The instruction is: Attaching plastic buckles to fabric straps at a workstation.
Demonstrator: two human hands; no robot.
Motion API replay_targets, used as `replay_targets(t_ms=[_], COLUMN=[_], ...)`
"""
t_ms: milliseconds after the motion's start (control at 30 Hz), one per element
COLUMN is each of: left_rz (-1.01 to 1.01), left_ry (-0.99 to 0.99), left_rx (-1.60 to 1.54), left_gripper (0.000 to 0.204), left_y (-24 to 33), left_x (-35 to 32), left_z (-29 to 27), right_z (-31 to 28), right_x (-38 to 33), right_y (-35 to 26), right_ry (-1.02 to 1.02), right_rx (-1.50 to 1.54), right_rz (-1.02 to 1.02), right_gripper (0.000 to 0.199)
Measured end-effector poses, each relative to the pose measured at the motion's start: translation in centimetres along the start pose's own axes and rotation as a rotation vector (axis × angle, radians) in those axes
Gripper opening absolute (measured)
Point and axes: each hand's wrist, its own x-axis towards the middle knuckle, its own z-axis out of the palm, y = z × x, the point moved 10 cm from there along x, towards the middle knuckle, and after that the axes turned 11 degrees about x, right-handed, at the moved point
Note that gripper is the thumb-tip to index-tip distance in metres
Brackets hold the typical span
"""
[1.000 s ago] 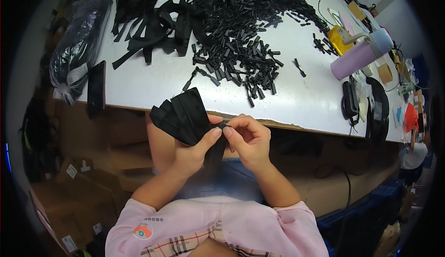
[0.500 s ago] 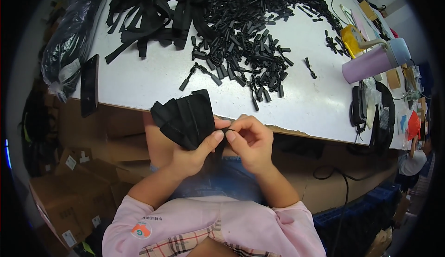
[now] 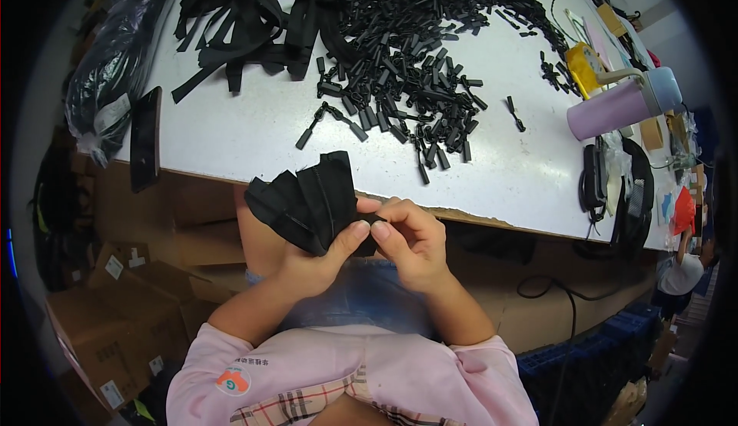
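Note:
A fanned bundle of black zipper tapes (image 3: 307,199) is gripped in my left hand (image 3: 323,261), its loose ends spreading up and left towards the table edge. My right hand (image 3: 415,245) pinches the end of a black tape against my left fingertips. Whether a small slider sits between the fingers is hidden. Beyond both hands, a large heap of black zipper pulls (image 3: 400,88) covers the middle and back of the white table (image 3: 246,134). More black tapes (image 3: 296,30) lie loose to its left.
At the table's left edge are a black phone (image 3: 144,141) and a plastic-wrapped black bundle (image 3: 119,64). On the right stand a lilac bottle (image 3: 611,109), a yellow packet (image 3: 583,68) and a black pouch (image 3: 594,176). Cardboard boxes (image 3: 115,326) sit below left.
The tape bundle has tilted slightly left and fanned wider. My right hand has shifted a little left and down, its fingers closing nearer to my left thumb.

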Motion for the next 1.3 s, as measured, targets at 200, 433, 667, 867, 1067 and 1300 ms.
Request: replay_targets(t_ms=[200,433,667,867,1067,1300], left_rz=[0.084,-0.058,-0.037,-0.213,-0.185,-0.227], left_ry=[0.003,-0.031,-0.051,0.170,-0.018,-0.109], left_rx=[0.103,0.110,0.041,-0.108,-0.144,-0.144], left_gripper=[0.011,0.013,0.012,0.014,0.013,0.031], left_y=[0.6,-1.4,-1.1,-4.0,-3.6,-5.5], left_x=[0.1,-0.1,0.2,-0.4,1.3,-0.1], left_z=[-0.5,-0.8,-0.8,-2.8,-2.2,-0.6], right_z=[0.0,0.1,0.9,2.5,2.6,5.2], right_x=[-0.2,0.0,1.5,1.4,0.9,0.5], right_y=[0.4,-3.3,-0.9,0.5,-4.3,-6.3], right_ry=[-0.004,0.105,-0.109,-0.301,0.002,-0.093], right_rx=[-0.030,-0.263,-0.177,-0.404,-0.714,-0.828], right_rz=[0.003,-0.341,0.045,0.111,-0.404,-0.735], right_gripper=[0.008,0.006,0.006,0.013,0.025,0.023])
